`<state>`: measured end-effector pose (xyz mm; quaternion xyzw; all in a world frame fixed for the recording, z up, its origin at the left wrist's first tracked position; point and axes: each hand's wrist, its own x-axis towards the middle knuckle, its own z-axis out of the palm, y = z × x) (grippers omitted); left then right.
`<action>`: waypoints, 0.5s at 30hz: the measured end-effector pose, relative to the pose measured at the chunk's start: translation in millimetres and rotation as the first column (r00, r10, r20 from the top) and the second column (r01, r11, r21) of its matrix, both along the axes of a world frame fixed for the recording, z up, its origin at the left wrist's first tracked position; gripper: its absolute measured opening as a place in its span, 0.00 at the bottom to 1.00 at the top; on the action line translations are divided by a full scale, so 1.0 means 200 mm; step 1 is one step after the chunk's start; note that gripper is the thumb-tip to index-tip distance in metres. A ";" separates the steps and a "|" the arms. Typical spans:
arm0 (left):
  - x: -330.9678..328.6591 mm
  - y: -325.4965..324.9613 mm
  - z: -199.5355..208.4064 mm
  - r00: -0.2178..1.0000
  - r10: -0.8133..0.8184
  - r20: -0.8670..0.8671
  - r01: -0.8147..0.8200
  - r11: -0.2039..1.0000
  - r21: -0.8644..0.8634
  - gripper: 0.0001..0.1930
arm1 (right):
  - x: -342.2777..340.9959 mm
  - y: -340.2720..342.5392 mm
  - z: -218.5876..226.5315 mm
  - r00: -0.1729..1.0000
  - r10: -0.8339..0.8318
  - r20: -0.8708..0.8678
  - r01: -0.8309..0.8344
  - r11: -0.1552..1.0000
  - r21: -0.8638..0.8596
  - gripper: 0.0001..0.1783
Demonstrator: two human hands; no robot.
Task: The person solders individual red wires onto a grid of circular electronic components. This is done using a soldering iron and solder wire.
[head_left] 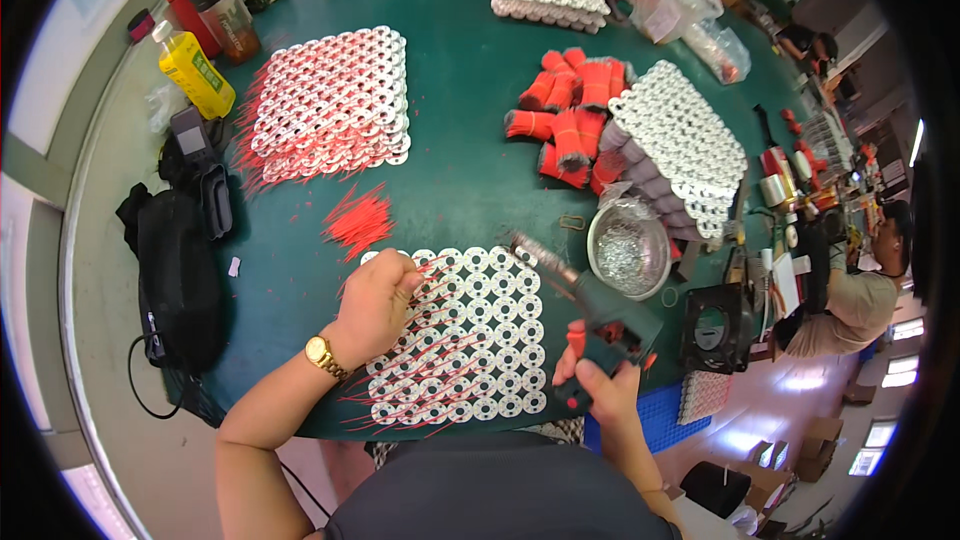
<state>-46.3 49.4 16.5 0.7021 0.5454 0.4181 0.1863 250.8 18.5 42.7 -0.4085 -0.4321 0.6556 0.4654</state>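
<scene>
A panel of white ring-shaped discs in rows point(508, 360) lies in front of me, with thin red wires point(425, 370) over its left and middle parts. My left hand point(378, 305), a gold watch point(324, 356) on its wrist, is closed in a pinch over the panel's upper left. A red wire shows at its fingertips. My right hand point(608, 390) is wrapped round the handle of a dark pistol-grip power tool point(615, 315). The tool's long metal nose points up and left, over the panel's upper right corner. Its tip touches nothing I can make out.
Loose red wires point(360, 220) lie beyond my left hand, below a wired panel stack point(330, 100). At right are a metal bowl of small shiny parts point(650, 285), bundled red wires point(570, 120) and a white panel stack point(680, 140). A black bag point(180, 280) sits left. Another person works far right.
</scene>
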 end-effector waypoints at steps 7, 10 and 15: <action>0.17 0.10 0.09 0.992 0.105 -0.064 -0.116 0.971 -0.210 0.04 | 0.06 0.00 -0.11 0.963 0.157 0.218 -0.150 0.987 -0.050 0.23; 0.23 0.14 0.02 0.988 0.123 -0.097 -0.143 0.963 -0.230 0.03 | 0.02 0.00 -0.11 0.989 0.064 0.130 -0.050 0.992 -0.114 0.11; 0.26 0.18 -0.06 0.933 0.191 -0.304 -0.239 0.962 -0.130 0.06 | 0.06 0.02 -0.14 0.858 0.199 0.474 -0.237 0.971 0.020 0.10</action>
